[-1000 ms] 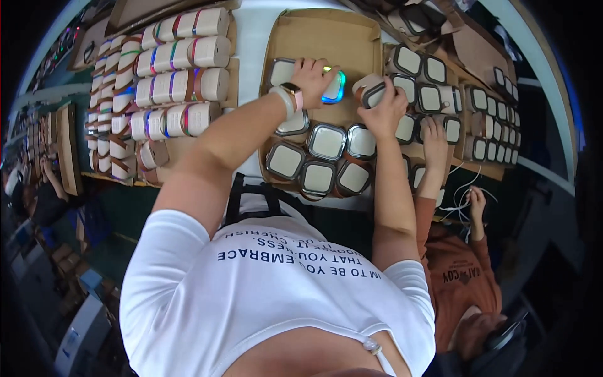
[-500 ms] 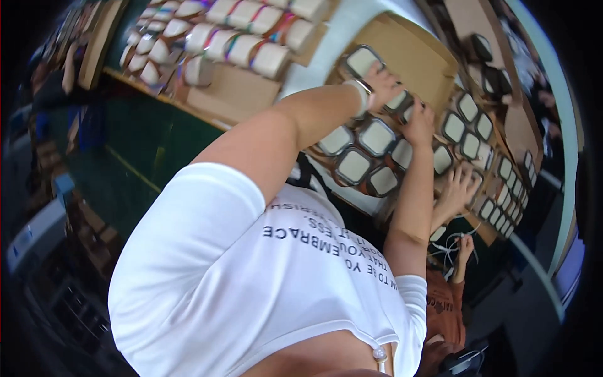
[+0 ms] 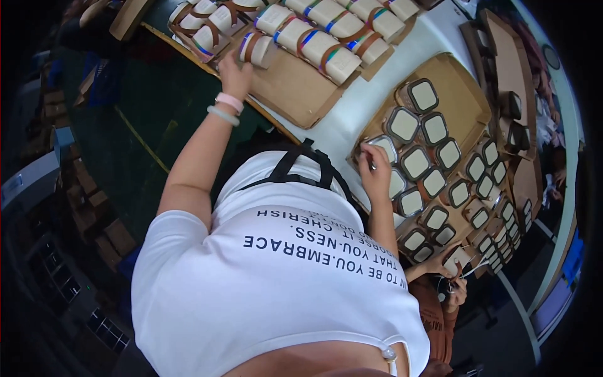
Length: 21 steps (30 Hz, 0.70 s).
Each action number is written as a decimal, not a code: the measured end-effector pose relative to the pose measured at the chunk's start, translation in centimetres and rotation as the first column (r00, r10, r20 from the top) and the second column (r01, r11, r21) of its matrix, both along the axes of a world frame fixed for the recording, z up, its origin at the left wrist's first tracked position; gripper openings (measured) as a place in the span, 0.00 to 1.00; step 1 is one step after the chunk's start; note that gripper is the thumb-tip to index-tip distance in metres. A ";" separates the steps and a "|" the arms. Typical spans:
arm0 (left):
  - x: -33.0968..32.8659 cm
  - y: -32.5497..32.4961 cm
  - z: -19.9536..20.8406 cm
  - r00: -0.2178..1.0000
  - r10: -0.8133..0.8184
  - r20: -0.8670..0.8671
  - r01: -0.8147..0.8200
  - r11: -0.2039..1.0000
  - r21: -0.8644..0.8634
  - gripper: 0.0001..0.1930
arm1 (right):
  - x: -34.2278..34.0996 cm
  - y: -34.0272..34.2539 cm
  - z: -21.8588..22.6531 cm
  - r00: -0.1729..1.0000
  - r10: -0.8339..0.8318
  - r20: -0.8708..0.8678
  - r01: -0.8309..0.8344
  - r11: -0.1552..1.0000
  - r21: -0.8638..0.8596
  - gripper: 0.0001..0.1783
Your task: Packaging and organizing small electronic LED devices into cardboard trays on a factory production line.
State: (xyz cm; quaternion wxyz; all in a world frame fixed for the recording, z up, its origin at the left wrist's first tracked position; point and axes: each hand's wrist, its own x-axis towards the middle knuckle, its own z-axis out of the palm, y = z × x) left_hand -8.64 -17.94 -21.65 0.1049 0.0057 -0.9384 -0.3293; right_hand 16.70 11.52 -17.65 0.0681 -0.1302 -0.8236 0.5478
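Observation:
My left hand (image 3: pixel 235 76), with a pink band and a pale bracelet on its wrist, reaches to the far left. Its fingers close around the near end of a cream rounded block (image 3: pixel 259 50) with a brown strap. To the right, my right hand (image 3: pixel 377 168) has curled fingers beside a cardboard tray (image 3: pixel 463 103) of dark-rimmed, strapped pieces with cream square faces. One such piece (image 3: pixel 384 148) lies right by those fingers. Whatever the right fingers hold, if anything, is hidden.
More cream blocks (image 3: pixel 295 34) with brown and coloured bands lie in rows on cardboard (image 3: pixel 295 94) at the far side. Further trays (image 3: pixel 512 44) stand at the right. A co-worker's hands (image 3: pixel 453 279) hold a strapped piece and white cord at the lower right.
My left hand has left the tray and swung left to a cream block. The right hand has drawn back nearer me, to the tray's left side. A co-worker's hand has withdrawn from the square-faced pieces.

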 end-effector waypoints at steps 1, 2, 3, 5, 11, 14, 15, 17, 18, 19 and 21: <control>-2.5 -2.6 -2.2 0.984 0.152 0.090 -0.170 0.952 0.254 0.21 | -1.5 -1.0 0.8 0.993 0.116 -0.028 -0.115 0.992 0.051 0.10; -4.9 -4.6 -3.9 0.957 0.245 0.153 -0.284 0.893 0.348 0.20 | -3.2 -1.9 1.5 0.975 0.217 -0.039 -0.215 0.975 0.060 0.11; -6.2 -6.0 -5.0 0.920 0.318 0.230 -0.389 0.814 0.431 0.19 | -4.8 -2.7 2.0 0.950 0.310 -0.043 -0.306 0.949 0.071 0.11; -7.0 -3.2 -3.3 0.935 0.080 0.346 -0.225 0.887 0.404 0.18 | -7.5 -3.5 2.2 0.927 0.374 -0.022 -0.369 0.920 0.131 0.12; -9.1 -5.7 -4.3 0.836 -0.500 0.225 0.429 0.852 0.300 0.31 | -16.6 -7.6 4.3 0.859 0.509 0.055 -0.506 0.829 0.237 0.14; -8.7 -4.3 -2.5 0.705 -0.595 0.386 0.419 0.789 0.449 0.36 | -22.9 -8.7 3.3 0.930 0.367 0.010 -0.360 0.907 0.218 0.14; -8.4 -4.3 -3.2 0.703 -0.590 0.396 0.367 0.779 0.509 0.37 | -25.9 -9.5 3.7 0.929 0.369 0.016 -0.359 0.892 0.275 0.14; -8.3 -4.2 -5.2 0.751 -0.541 0.378 0.352 0.813 0.465 0.40 | -31.2 -11.7 3.8 0.906 0.418 -0.066 -0.360 0.842 0.402 0.15; -8.2 -3.9 -5.7 0.763 -0.532 0.366 0.384 0.829 0.406 0.39 | -33.8 -12.5 2.9 0.911 0.407 -0.060 -0.349 0.842 0.412 0.15; -8.5 -3.6 -6.1 0.743 -0.559 0.369 0.369 0.801 0.472 0.43 | -36.2 -13.0 1.6 0.883 0.464 -0.068 -0.360 0.764 0.536 0.16; -8.7 -3.4 -4.9 0.696 -0.619 0.365 0.427 0.765 0.483 0.49 | -40.1 -14.0 -0.2 0.856 0.515 -0.049 -0.366 0.668 0.648 0.17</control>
